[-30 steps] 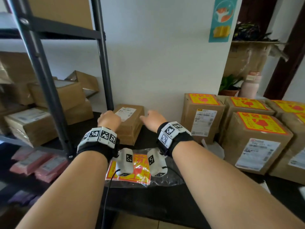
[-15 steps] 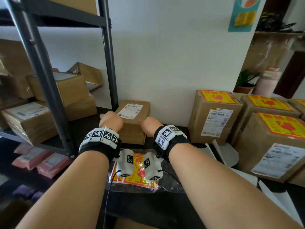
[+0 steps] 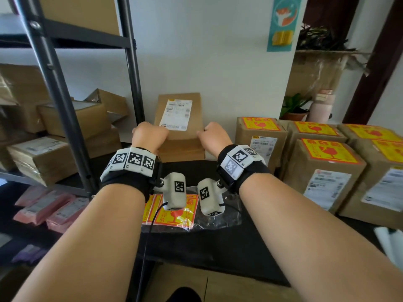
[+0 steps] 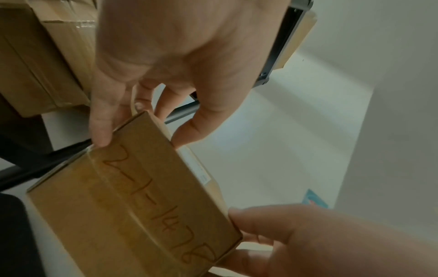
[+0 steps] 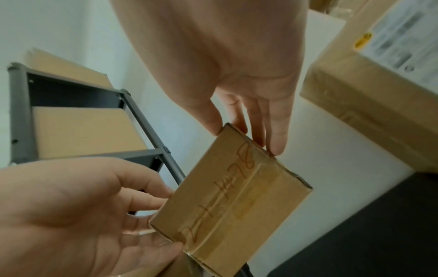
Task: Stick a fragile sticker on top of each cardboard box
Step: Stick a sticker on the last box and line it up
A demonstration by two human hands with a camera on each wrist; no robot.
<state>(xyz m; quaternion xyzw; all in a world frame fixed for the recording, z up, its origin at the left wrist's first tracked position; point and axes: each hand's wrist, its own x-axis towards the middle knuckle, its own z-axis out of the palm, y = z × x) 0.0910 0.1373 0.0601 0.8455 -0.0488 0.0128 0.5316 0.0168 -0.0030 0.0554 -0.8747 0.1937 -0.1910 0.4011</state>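
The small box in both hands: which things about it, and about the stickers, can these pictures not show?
- Small box: the head view shows the left hand and right hand from behind, so the fingers are hidden.
- Shipping label: its print is too small to read.
- Handwriting: its last character is unclear in both wrist views.
- Sticker pack: the wrist cameras cover part, so no count.

from my head view the shipping label point(image 3: 177, 114) print was too small to read. my left hand point(image 3: 149, 136) and right hand point(image 3: 214, 137) hid their fingers behind the flat box point(image 3: 181, 136). the sticker sheets point(image 3: 174, 216) sat partly under the wrist cameras.
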